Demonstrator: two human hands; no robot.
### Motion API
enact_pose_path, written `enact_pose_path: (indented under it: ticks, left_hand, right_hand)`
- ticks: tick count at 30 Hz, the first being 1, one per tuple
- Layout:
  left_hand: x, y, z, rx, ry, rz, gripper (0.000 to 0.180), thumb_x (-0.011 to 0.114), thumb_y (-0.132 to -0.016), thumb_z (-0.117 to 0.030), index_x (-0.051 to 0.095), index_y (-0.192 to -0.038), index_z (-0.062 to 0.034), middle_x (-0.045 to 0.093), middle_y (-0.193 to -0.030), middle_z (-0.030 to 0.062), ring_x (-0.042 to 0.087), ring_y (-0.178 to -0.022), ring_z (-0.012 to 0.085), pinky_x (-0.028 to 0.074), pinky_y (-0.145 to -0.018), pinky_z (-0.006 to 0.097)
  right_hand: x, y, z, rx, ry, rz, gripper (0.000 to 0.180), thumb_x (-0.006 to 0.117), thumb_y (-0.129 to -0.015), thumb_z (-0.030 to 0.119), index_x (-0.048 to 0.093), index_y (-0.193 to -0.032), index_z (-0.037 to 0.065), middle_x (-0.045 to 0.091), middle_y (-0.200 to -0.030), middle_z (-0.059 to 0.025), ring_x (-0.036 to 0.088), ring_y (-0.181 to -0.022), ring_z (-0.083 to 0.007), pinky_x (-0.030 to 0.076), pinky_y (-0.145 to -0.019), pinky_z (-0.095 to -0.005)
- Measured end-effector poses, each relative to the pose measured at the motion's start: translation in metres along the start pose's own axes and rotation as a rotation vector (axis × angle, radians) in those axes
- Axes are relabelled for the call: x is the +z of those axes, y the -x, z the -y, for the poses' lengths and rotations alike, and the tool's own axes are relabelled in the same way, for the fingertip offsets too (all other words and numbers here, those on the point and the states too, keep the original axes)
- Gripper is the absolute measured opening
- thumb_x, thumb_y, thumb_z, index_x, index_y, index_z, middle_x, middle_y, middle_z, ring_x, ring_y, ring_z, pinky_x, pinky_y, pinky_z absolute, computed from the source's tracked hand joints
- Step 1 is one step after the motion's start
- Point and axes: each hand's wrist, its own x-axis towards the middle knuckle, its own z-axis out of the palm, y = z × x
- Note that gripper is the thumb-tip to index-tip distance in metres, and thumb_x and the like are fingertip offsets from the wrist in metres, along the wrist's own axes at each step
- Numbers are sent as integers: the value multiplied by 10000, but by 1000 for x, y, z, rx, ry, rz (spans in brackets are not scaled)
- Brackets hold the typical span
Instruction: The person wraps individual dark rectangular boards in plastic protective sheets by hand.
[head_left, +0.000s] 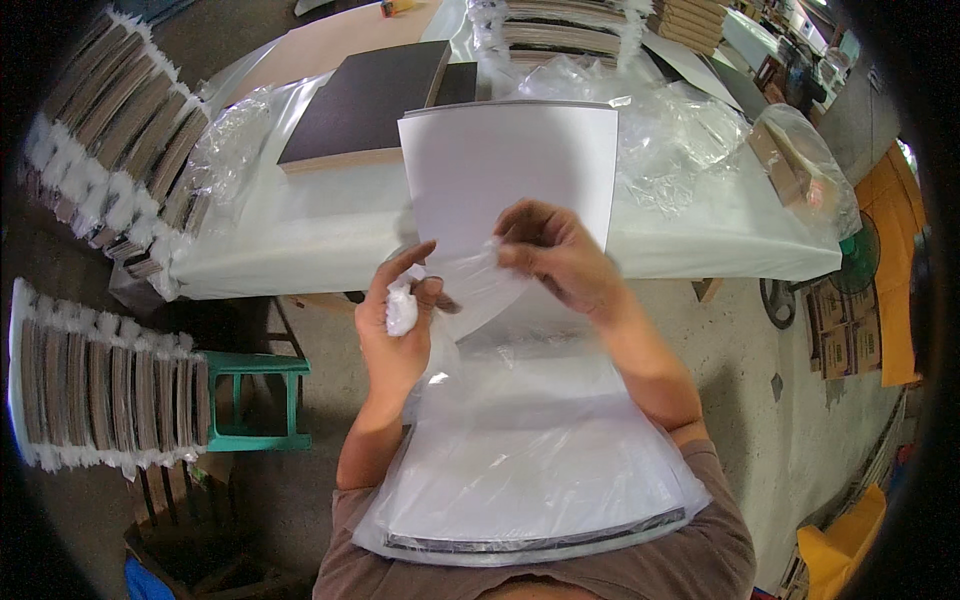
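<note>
Clear plastic bag (pixel 520 450), mouth pinched by both hands (pixel 480 280), half hides white board (pixel 500 170).

Dark board (pixel 365 100) on table (pixel 700 250), stool (pixel 255 400) left.

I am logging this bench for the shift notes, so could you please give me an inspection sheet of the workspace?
Surface: table under white sheeting.
Job's things: clear plastic bag over a flat white panel on the lap; white sheet upright.
Clutter: dark board, crumpled plastic film.
Hands: left hand grips bunched plastic; right hand pinches the bag's edge.
Cables: nothing seen.
Surroundings: stacked wrapped boards, green stool, concrete floor.
</note>
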Motion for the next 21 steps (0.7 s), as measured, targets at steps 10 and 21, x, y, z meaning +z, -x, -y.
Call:
enact_pose_path:
  ticks: [10,21]
  left_hand:
    - [0,4,-4,-19,27,86,407,557,-778,-52,448,-1170,-31,499,-590,12,480,-551,64,397,-559,203]
    - [9,-9,8,-19,16,221,498,680,-668,-55,485,-1124,-10,603,-824,71,528,-729,97,426,-708,242]
  right_hand:
    - [11,0,6,-63,-115,82,649,692,-668,123,343,-1206,22,559,-773,-16,415,-516,-19,286,-437,-125]
    - [9,2,0,-307,426,-226,229,611,-745,55,540,-957,10,608,-716,-51,457,-541,-24,356,-464,-164]
